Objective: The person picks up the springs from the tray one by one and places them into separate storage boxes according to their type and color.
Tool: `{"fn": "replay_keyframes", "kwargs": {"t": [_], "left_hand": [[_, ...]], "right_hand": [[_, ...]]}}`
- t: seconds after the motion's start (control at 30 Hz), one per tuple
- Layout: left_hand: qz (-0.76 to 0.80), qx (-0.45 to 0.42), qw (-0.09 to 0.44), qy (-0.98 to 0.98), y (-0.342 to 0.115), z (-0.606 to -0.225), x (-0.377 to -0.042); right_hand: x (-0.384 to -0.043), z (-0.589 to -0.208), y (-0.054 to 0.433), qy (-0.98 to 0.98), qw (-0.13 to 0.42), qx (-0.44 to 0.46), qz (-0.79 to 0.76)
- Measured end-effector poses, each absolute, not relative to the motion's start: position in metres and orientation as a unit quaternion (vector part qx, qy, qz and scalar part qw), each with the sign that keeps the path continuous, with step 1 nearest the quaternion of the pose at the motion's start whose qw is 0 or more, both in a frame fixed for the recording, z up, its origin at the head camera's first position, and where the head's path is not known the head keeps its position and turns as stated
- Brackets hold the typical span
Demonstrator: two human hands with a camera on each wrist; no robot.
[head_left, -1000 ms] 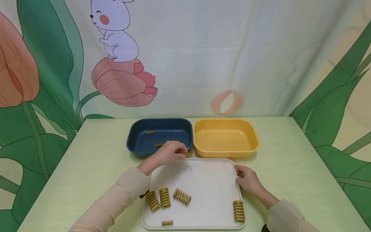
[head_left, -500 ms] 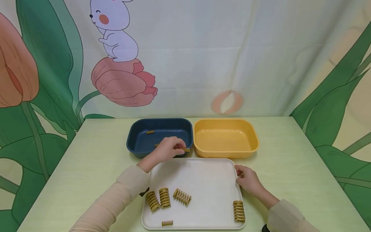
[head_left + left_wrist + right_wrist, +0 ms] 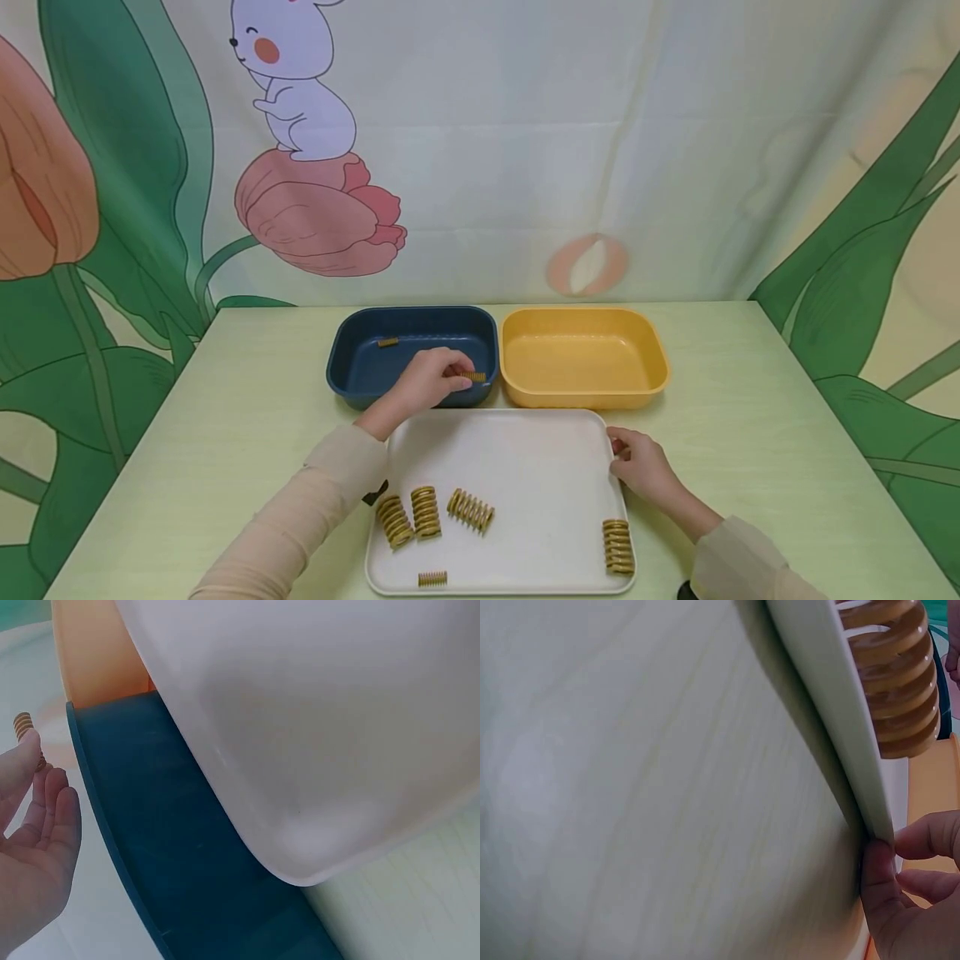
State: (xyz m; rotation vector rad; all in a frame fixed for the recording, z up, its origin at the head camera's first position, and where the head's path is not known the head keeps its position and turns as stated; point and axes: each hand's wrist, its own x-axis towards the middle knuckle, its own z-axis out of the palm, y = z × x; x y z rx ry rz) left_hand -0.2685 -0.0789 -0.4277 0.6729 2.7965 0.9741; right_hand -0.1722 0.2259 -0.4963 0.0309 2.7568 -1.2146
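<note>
My left hand (image 3: 426,383) is over the front right part of the blue bin (image 3: 358,362), pinching a small gold spring (image 3: 475,377) between thumb and fingers. In the left wrist view that spring (image 3: 24,726) sticks out past the thumb. One more small spring (image 3: 387,342) lies inside the bin. With thumb and fingers, my right hand (image 3: 643,467) grips the right rim of the white tray (image 3: 540,467). The right wrist view has the thumb (image 3: 880,874) on the tray's outer side, and a large coil spring (image 3: 900,682) stands out above the rim.
Toward the tray's left lie large gold springs (image 3: 425,512), with another large spring (image 3: 618,547) by the right edge. A small spring (image 3: 432,578) rests near the front rim. The yellow bin (image 3: 585,358) stands against the blue one, behind the tray. A printed curtain (image 3: 480,167) hangs behind.
My left hand has moved back and slightly left with the small spring, from the blue bin's front right corner to over the bin. My right hand has stayed at the tray rim.
</note>
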Motion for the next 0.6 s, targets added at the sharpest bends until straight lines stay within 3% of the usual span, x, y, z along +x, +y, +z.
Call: {"fn": "replay_keyframes", "kwargs": {"t": [0.6], "left_hand": [[0.333,0.201,0.054,0.92,-0.0844,-0.4353,-0.2787]], "right_hand": [[-0.1722,-0.4959,0.2254,0.916,0.061,0.009,-0.397]]}}
